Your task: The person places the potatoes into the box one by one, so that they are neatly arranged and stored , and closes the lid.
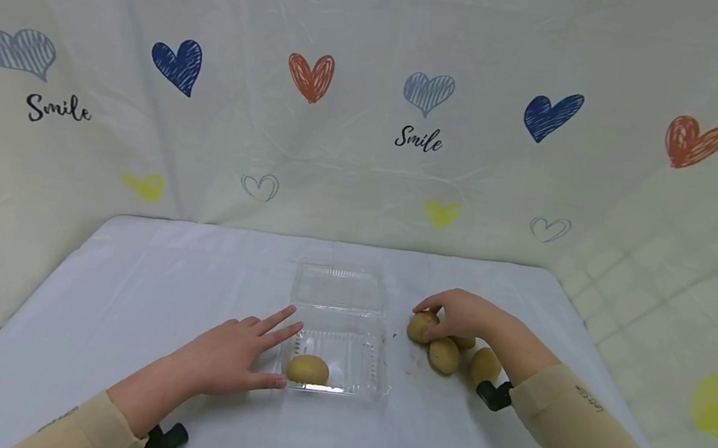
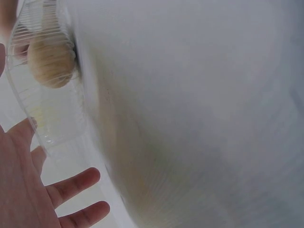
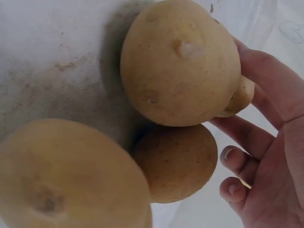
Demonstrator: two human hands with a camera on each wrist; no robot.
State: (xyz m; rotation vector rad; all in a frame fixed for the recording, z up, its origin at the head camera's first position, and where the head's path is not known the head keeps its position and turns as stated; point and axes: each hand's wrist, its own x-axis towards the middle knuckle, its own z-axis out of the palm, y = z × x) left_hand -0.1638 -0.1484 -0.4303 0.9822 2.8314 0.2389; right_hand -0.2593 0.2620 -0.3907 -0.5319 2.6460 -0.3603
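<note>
A clear plastic clamshell container (image 1: 355, 362) lies with its lid (image 1: 339, 289) folded back. One potato (image 1: 307, 369) sits in its near left corner; the left wrist view shows this potato (image 2: 52, 61) through the ribbed wall. My left hand (image 1: 228, 357) is spread at the container's left side, fingertips and thumb right at the rim. To the right of the container, my right hand (image 1: 472, 316) reaches down over a group of potatoes. Its thumb and fingers pinch the leftmost potato (image 1: 422, 327), which is mostly hidden behind a nearer potato (image 3: 180, 61) in the right wrist view.
Beside the gripped potato lie another potato (image 1: 444, 355), a partly covered one (image 1: 464, 342) and one under the right wrist (image 1: 486, 365). Dirt crumbs dot the white tablecloth (image 1: 332, 445) there. A backdrop with printed hearts (image 1: 310, 77) hangs behind the table.
</note>
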